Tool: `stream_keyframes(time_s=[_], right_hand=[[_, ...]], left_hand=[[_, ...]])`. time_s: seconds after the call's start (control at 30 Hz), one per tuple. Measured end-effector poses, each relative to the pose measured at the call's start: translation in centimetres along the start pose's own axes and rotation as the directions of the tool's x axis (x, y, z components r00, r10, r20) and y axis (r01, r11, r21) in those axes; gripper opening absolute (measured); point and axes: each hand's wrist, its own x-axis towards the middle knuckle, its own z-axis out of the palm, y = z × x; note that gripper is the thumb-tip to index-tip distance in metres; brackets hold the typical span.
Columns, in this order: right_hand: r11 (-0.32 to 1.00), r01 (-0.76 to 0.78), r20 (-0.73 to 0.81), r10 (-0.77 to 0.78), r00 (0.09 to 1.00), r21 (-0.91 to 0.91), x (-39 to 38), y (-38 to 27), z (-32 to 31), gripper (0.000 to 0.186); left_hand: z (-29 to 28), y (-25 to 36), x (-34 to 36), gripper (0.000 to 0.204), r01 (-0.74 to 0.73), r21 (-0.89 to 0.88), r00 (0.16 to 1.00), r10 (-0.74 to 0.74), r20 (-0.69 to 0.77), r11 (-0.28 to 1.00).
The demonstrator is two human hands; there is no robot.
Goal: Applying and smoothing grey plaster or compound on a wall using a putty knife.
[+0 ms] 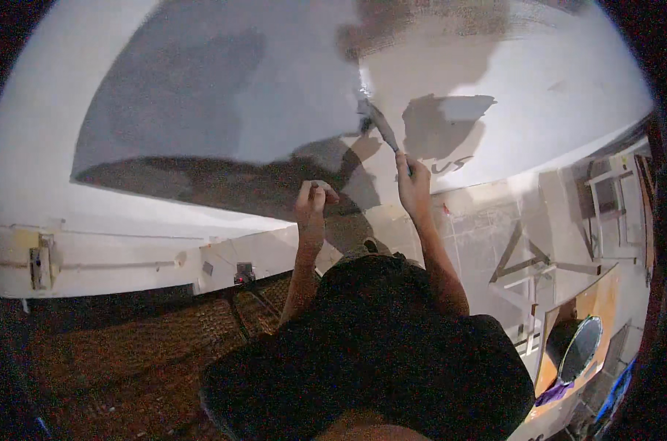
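My right hand (414, 176) grips the handle of a paintbrush (381, 121), whose dark head rests on a large painted wall (186, 88) at a bright, wet-looking vertical border. Left of the brush the wall is grey; to its right it is pale, with a darker irregular patch (440, 128) and some dark markings. My left hand (315, 202) is raised low in front of the wall, apart from the brush, with fingers curled; whether it holds anything is unclear. Shadows fall across the painted area around both hands.
At the lower right a dark bucket (578, 349) stands on a tan board (605, 290) beside a purple cloth (550, 393). Frames or trestles (521, 257) are behind it. At the left a pale ledge (127, 268) borders a dark, textured lower area (127, 353).
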Motion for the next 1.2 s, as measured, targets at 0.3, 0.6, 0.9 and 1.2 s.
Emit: stream_keyframes(time_s=[0.3, 0.6, 0.9, 1.2], right_hand=[[1.0, -0.004, -0.074, 0.002, 0.997, -0.027, -0.8, -1.3, 1.5, 0.046], [0.999, -0.033, -0.112, 0.035, 0.993, 0.024, -1.5, -2.4, 3.0, 0.046], [0.989, -0.103, -0.124, 0.116, 0.986, 0.107, -0.7, -0.4, 3.5, 0.04], [0.957, -0.111, -0.103, 0.143, 0.984, 0.267, 0.3, -0.8, 3.2, 0.044]], left_hand=[[-1.4, -0.4, 2.1, 0.024, 0.064, -0.088, 0.988, -0.051, 0.143, 0.994], [-3.4, -2.7, 3.6, 0.016, 0.042, -0.149, 0.977, -0.01, 0.211, 0.988], [-4.0, -1.5, 2.7, 0.018, 0.139, -0.125, 0.98, -0.118, 0.161, 0.982], [-3.6, -2.1, 2.1, 0.027, 0.059, -0.061, 0.99, -0.05, 0.129, 0.996]])
